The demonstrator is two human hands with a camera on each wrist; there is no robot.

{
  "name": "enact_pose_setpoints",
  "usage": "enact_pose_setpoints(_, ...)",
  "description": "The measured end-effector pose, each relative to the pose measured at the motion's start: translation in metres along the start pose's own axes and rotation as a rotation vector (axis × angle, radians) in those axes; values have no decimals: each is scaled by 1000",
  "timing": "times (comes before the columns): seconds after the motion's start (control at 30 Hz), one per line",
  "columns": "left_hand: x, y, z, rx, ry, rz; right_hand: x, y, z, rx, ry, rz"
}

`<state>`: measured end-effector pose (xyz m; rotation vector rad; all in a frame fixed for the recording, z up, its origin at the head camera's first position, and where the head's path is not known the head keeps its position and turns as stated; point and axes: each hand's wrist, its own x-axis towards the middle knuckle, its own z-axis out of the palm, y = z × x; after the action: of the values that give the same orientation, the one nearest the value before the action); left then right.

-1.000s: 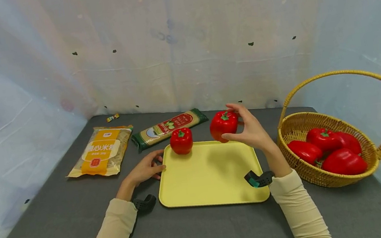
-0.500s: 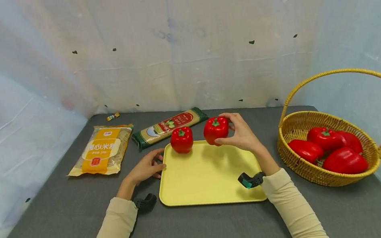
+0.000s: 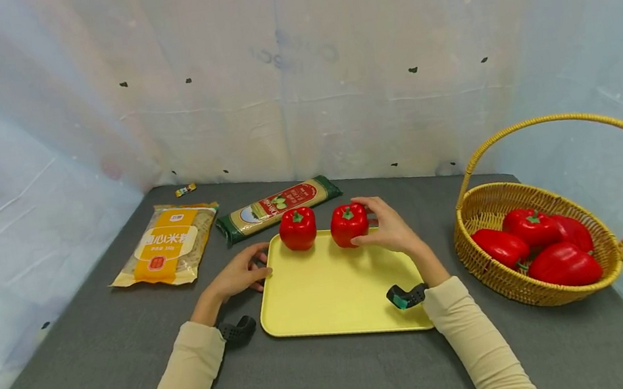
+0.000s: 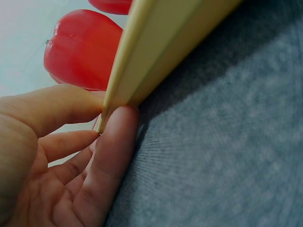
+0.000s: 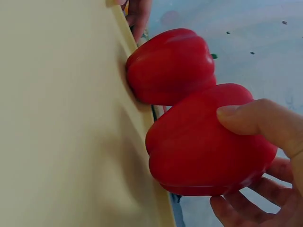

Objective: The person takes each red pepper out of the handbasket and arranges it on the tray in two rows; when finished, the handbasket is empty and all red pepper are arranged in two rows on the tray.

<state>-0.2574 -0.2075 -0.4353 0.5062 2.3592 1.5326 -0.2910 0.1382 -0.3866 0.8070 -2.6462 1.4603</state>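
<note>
My right hand (image 3: 383,227) grips a red bell pepper (image 3: 347,226) by its sides, thumb at the near side, over the back of a yellow tray (image 3: 338,297). The right wrist view shows this bell pepper (image 5: 203,146) low over the tray's rim, with a shadow under it. Just left of it, a second red bell pepper (image 3: 297,231) stands upright at the tray's back left corner. My left hand (image 3: 237,274) pinches the tray's left rim; in the left wrist view its thumb (image 4: 118,142) and fingers lie on either side of the rim.
A wicker basket (image 3: 506,283) with a tall handle and several red peppers (image 3: 563,264) stands to the right. Behind the tray lies a green pasta packet (image 3: 278,209). A bag of grain (image 3: 169,244) and a small yellow wrapper (image 3: 185,190) are at the left.
My right hand has moved left and down with its bell pepper, bringing it beside the other one at the back of the tray. The left hand stays at the rim.
</note>
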Motion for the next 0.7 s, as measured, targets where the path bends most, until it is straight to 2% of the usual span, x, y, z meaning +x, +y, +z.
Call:
enact_pose_setpoints(0.2,0,0,0,-2,-2,2,-2,6,2,-22,-12,-37)
enact_pose_setpoints(0.5,0,0,0,-3,-1,6,1,7,4,-10,-24,43)
enact_pose_setpoints(0.57,0,0,0,-3,-2,6,0,7,4,-9,-27,32)
enact_pose_setpoints(0.7,1,-2,0,-3,1,6,-6,-15,1,4,-43,15)
